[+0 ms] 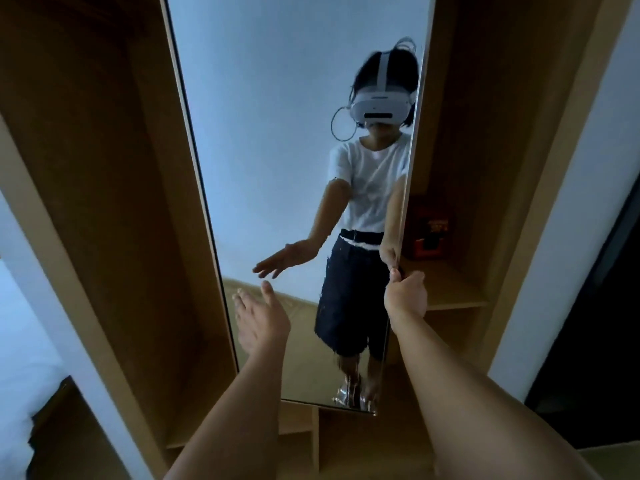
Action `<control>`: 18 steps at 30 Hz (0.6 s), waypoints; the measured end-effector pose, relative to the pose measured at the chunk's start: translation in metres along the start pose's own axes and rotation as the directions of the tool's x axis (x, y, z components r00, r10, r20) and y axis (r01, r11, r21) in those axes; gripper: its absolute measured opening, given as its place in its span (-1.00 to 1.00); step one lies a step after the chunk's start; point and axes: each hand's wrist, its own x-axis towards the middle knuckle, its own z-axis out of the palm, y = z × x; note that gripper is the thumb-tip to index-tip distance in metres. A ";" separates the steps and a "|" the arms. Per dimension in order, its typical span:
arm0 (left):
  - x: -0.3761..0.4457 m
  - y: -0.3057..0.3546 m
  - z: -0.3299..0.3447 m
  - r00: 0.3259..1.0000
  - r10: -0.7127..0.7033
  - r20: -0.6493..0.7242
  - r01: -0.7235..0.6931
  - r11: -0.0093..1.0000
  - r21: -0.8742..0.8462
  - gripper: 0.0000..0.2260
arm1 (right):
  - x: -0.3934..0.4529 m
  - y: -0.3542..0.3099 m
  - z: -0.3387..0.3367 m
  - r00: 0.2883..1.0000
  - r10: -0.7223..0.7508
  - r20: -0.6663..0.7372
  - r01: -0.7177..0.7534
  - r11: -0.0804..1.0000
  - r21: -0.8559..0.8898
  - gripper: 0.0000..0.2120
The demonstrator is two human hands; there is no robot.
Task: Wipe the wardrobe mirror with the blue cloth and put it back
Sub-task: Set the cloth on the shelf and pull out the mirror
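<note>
My right hand pinches the right edge of the wardrobe mirror at centre frame, swinging or steadying the panel. My left hand hovers just below, fingers spread wide, holding nothing. No blue cloth shows anywhere, so wiping hasn't begun; next I must find and grasp it.

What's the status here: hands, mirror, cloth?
Right hand grips the tall wardrobe mirror by its right edge. Left hand open, empty, just before the glass. Blue cloth not in view. Nothing in the way.
</note>
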 end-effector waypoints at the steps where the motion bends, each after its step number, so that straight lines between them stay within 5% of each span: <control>1: 0.003 -0.004 -0.001 1.000 -0.008 -0.013 0.008 1.000 0.003 -0.35 | 0.002 -0.001 0.002 1.000 -0.009 -0.016 0.009 1.000 0.000 -0.69; 6: 0.023 -0.007 -0.010 0.987 -0.086 -0.136 0.074 0.993 -0.091 -0.40 | 0.012 -0.003 0.008 0.991 -0.120 -0.050 0.113 0.985 -0.128 -0.72; 11: 0.060 0.002 -0.025 0.957 -0.076 -0.279 0.006 0.970 -0.245 -0.46 | 0.025 -0.011 0.016 0.999 -0.009 -0.037 0.004 0.991 -0.133 -0.68; 18: 0.078 -0.001 -0.006 0.971 -0.065 -0.229 -0.029 0.924 -0.382 -0.37 | 0.047 -0.021 0.029 0.998 0.058 -0.004 -0.058 0.995 -0.075 -0.68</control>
